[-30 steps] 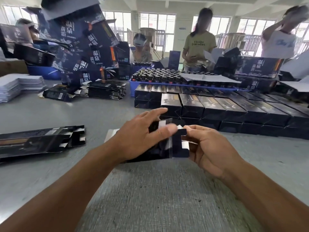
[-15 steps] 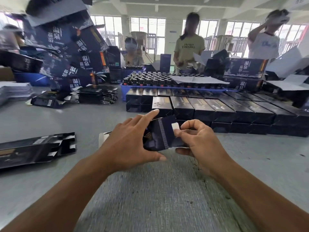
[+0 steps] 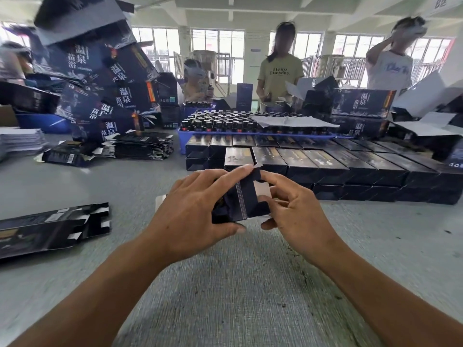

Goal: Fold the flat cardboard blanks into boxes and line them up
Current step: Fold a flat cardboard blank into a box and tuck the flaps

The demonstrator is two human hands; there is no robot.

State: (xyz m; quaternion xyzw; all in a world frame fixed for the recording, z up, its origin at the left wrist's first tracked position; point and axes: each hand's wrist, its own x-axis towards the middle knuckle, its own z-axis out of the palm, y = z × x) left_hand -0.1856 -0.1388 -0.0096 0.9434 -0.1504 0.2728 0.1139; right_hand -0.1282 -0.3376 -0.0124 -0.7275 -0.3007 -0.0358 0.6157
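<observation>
Held above the counter (image 3: 238, 284), just in front of the lined-up rows of finished boxes (image 3: 325, 166): the dark box (image 3: 240, 201), now raised with its end tilted up, where half a second ago it sat lower and flatter between the hands. Left hand (image 3: 193, 206) in a closed grip round its body, forefinger stretched along the top edge; right hand (image 3: 293, 209) pinching the pale end flap, fingers more spread than before. Unmoved to the left of the box: flat blanks (image 3: 50, 226) on the counter.
</observation>
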